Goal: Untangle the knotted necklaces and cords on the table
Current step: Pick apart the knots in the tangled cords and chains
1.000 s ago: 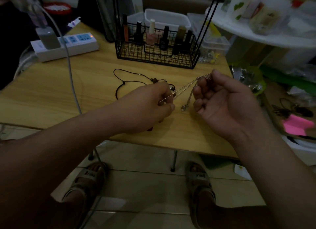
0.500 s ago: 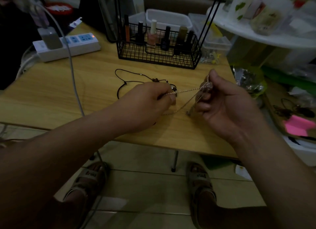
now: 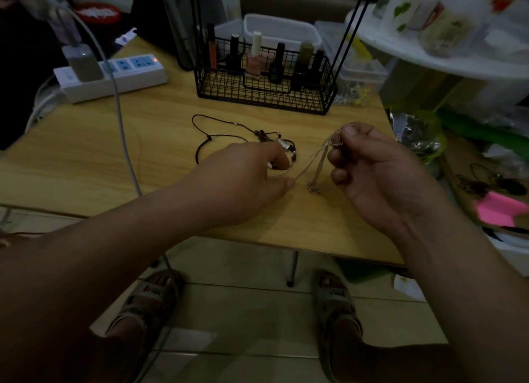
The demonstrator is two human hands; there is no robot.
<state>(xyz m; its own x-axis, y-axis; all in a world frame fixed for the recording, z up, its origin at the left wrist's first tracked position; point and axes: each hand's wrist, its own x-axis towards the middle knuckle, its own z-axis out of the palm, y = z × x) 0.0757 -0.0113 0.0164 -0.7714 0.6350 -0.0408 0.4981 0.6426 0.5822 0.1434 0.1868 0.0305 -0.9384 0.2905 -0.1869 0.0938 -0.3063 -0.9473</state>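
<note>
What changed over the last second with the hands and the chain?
The left hand has dropped toward the wooden table, drawing its strand of the thin silver chain down from the right hand. Both hands still pinch the chain; the black beaded cord lies where it was.

Dim indoor light, dark foreground, soft blur, wide-angle bending at edges

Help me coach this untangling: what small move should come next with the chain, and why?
Probably loosen the pull: the silver chain runs taut from the left hand's pinch up to the right hand, where several strands bunch at the fingertips while a loose end dangles toward the table. Slack would likely let that bunch open.
</note>
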